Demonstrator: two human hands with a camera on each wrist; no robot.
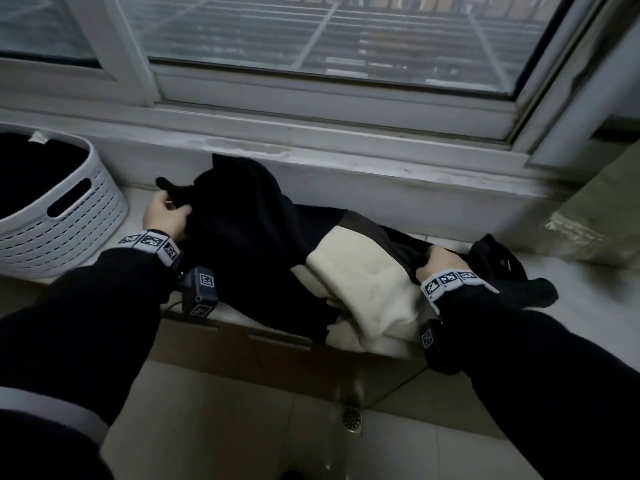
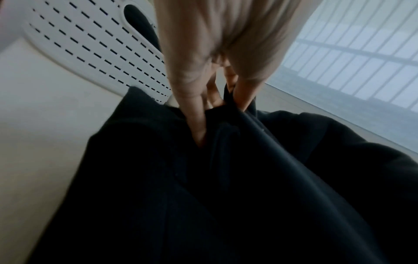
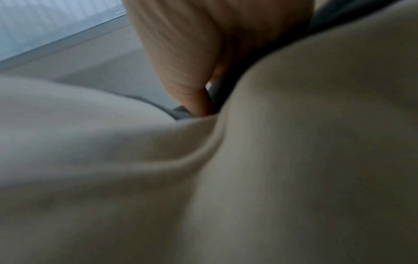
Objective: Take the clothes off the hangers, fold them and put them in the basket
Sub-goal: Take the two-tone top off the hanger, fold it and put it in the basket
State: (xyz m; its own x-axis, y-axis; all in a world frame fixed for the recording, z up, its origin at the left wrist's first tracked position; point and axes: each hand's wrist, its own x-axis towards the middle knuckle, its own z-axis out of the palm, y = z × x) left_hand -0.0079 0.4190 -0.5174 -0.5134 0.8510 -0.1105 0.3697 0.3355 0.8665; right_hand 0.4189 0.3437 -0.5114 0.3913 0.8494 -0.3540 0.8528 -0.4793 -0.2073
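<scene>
A soft, limp black-and-cream garment (image 1: 311, 258) lies on the window ledge (image 1: 588, 306) beside the white basket (image 1: 104, 216), left hand (image 1: 166, 216) pinching its dark end, right hand (image 1: 440, 265) gripping the other end; likely light, floppy, best held by its edges

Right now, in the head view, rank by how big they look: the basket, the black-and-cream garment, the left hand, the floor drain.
1. black-and-cream garment
2. basket, though cut off by the frame edge, so unsure
3. left hand, gripping the garment's black end
4. floor drain
</scene>
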